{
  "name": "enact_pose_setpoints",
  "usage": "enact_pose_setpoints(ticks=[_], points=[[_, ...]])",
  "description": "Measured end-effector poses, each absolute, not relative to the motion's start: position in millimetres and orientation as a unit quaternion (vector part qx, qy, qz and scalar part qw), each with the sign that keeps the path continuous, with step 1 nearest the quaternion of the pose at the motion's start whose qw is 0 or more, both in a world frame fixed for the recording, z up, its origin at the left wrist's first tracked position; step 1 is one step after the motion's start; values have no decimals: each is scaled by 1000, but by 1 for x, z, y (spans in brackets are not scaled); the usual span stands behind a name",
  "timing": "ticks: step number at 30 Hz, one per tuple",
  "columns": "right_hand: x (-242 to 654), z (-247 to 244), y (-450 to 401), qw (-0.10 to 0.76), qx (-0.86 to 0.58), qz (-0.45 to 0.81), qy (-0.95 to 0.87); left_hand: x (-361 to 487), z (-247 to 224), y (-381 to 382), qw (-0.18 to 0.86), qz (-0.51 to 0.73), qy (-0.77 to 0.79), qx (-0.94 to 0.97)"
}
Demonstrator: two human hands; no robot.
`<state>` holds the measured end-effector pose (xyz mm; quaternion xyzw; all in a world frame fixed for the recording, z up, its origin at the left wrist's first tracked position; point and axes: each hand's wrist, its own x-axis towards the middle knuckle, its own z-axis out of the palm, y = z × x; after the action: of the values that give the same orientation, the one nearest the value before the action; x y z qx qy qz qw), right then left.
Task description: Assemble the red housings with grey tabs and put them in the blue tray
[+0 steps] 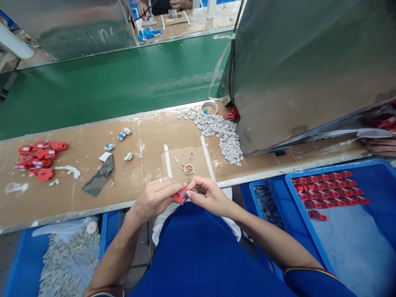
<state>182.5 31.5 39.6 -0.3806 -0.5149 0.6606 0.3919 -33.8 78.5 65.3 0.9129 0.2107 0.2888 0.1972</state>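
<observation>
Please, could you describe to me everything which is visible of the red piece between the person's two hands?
The red piece is small and blocky, apparently of hard plastic, with a grey area on its visible face. It is held at a slant near the front edge of the table, just above the blue shirt. The left hand grips it from one side, while the right hand has fingertips at its other side. The hands partly hide it, and finer details are too small to tell.

the left hand (pixel 154 197) and right hand (pixel 212 195) sit close together, both curled (the forearms (pixel 275 239) angle inward).
</observation>
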Motion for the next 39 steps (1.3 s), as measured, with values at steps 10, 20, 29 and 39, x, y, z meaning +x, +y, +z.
enact_pose_setpoints(ticks=[10,20,29,39], points=[[182,43,33,398,-365,619,-570,-41,70,78,204,308,191,910],[169,37,19,574,-357,565,-473,-8,25,51,351,492,293,741],[184,48,22,525,-450,342,-637,-4,53,50,435,437,353,704],[196,65,24,409,-442,299,-740,-6,56,54,410,433,352,721]])
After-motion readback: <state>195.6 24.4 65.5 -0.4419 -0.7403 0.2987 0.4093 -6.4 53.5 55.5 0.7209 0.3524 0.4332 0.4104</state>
